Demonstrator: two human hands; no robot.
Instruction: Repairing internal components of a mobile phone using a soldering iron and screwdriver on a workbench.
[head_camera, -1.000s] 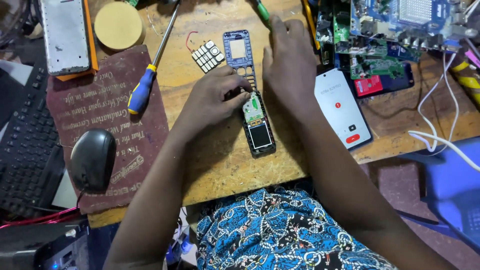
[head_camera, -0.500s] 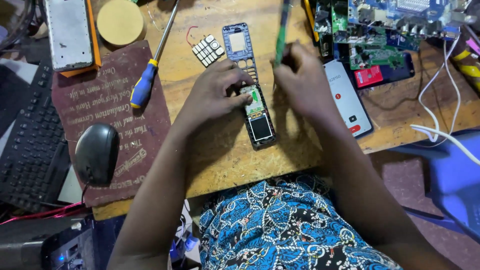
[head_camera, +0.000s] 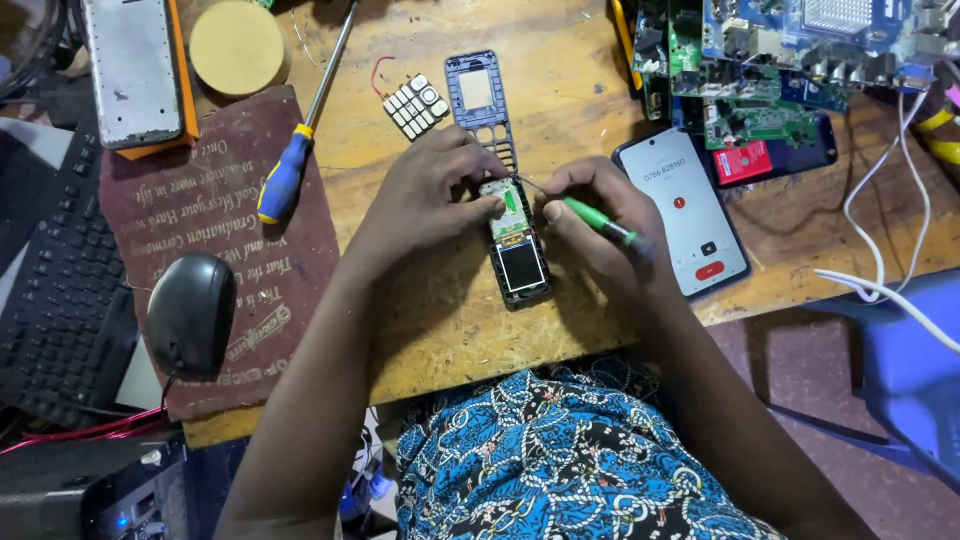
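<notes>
Head view: an opened phone (head_camera: 520, 250) lies near the middle of the wooden worktop (head_camera: 440, 330), screen end toward the person, its bare board showing at the far end. The left hand (head_camera: 430, 195) rests on the phone's far end, fingertips pressed against the board's left edge, a closed grip that pins it down. The right hand (head_camera: 595, 225) has its grip closed around a green screwdriver (head_camera: 590, 215), whose thin tip touches the board at its upper right. Just beyond the phone lie its blue front frame (head_camera: 478, 100) and, to the left of that, the loose keypad (head_camera: 416, 105). A smartphone (head_camera: 682, 210) with a lit screen lies just beside the right hand, circuit boards (head_camera: 770, 60) beyond it. Left of the phone sit a blue-and-yellow screwdriver (head_camera: 300, 140), a maroon mat (head_camera: 230, 230), a black mouse (head_camera: 192, 312) and a keyboard (head_camera: 50, 290).
</notes>
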